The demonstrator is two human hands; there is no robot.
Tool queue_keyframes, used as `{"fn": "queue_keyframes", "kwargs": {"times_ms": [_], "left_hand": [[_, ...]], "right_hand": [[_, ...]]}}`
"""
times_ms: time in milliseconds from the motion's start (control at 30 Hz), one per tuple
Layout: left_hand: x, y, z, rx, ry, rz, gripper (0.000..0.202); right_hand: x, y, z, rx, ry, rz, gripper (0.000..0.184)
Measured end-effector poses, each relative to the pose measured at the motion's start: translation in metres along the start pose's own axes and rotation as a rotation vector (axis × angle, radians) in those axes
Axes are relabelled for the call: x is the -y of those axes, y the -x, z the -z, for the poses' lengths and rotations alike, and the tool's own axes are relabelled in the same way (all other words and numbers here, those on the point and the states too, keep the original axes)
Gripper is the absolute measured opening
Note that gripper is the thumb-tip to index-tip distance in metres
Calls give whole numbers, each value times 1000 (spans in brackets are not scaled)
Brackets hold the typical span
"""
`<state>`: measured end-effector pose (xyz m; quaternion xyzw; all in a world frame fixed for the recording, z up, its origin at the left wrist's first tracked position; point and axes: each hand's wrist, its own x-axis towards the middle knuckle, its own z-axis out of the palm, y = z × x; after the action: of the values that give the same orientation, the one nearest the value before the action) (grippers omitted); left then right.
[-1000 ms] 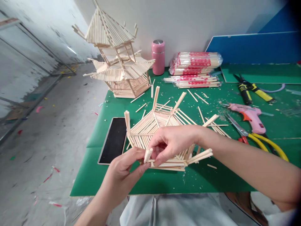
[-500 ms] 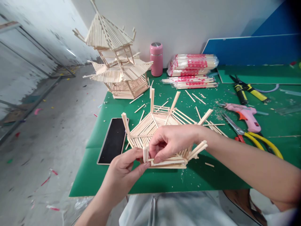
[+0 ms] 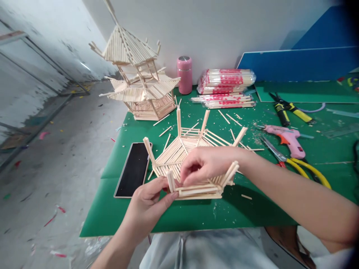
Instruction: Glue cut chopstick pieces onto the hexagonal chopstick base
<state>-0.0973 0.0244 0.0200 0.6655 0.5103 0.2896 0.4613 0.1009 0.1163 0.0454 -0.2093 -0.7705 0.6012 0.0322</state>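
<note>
A six-sided frame of wooden chopsticks stands on the green table in front of me, with a slatted floor and paired upright posts at its corners. My left hand pinches its near-left corner, thumb outside by the front rail and fingers behind the post. Inside the frame, just behind the front rail, my right hand is closed with curled fingers. Its fingertips are partly hidden, and I cannot make out what lies between them. My right forearm crosses over the frame's right side.
Behind stands a chopstick pagoda. Also on the table are a pink flask, packed chopsticks, a phone, a pink glue gun, yellow-handled scissors, pliers and loose stick pieces.
My right hand's thumb has come off the front rail, and the hand has lifted slightly behind it. My left hand keeps its hold on the corner. The whole view has shifted a little.
</note>
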Motion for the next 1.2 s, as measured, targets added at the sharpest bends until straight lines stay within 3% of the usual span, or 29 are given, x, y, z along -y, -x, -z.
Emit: {"fn": "queue_keyframes", "kwargs": {"times_ms": [100, 167, 267, 333, 433, 533, 767, 967, 1200], "left_hand": [[0, -3, -4, -69, 69, 22, 11], [-1, -6, -5, -70, 91, 34, 11], [-6, -11, -3, -59, 121, 51, 13], [-10, -15, -1, -54, 123, 49, 14], [-15, -18, 2, -48, 86, 37, 14], [-17, -19, 2, -43, 61, 42, 14], [-16, -18, 2, -28, 86, 64, 16], [-21, -24, 3, -30, 108, 110, 16], [-29, -31, 5, -127, -14, -42, 15]], "right_hand": [[4, 32, 13, -352, -31, 14, 17], [5, 59, 11, -693, -61, 12, 17], [1, 95, -13, -1090, -28, -19, 15], [-6, 109, -37, -1218, 61, -29, 21], [-17, 112, -69, -1242, 293, -85, 35], [-23, 103, -82, -1195, 416, -86, 41], [-28, 85, -74, -1075, 517, -102, 28], [-31, 82, -68, -1071, 449, -77, 17], [-28, 78, -58, -1060, 214, -8, 15]]}}
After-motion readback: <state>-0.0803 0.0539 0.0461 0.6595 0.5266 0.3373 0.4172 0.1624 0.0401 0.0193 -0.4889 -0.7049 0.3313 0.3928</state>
